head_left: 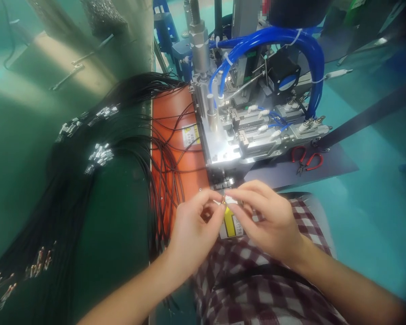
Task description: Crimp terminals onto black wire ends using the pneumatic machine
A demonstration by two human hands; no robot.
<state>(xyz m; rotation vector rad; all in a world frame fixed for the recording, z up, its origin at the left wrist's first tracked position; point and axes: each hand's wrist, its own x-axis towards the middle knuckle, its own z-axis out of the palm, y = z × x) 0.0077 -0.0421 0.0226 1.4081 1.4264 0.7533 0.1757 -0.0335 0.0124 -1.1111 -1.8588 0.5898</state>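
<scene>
My left hand (199,221) is closed in a pinch, thumb and forefinger around a thin wire end (223,199) with a coppery tint. Facing it, my right hand (269,214) pinches a small white piece (230,200) that looks like a connector. Fingertips of both hands nearly meet, so most of what they hold is hidden. Just beyond them stands the metal front of a bench machine (223,151). Below the fingers shows a yellow and white label (230,224).
Bundles of black cables (128,97) with silvery ends lie on the left over a green surface (118,234) and an orange panel (172,106). Stripped wire ends (39,264) show at lower left. Red-handled pliers (304,161) lie right of the machine. Blue hoses (274,38) arch above.
</scene>
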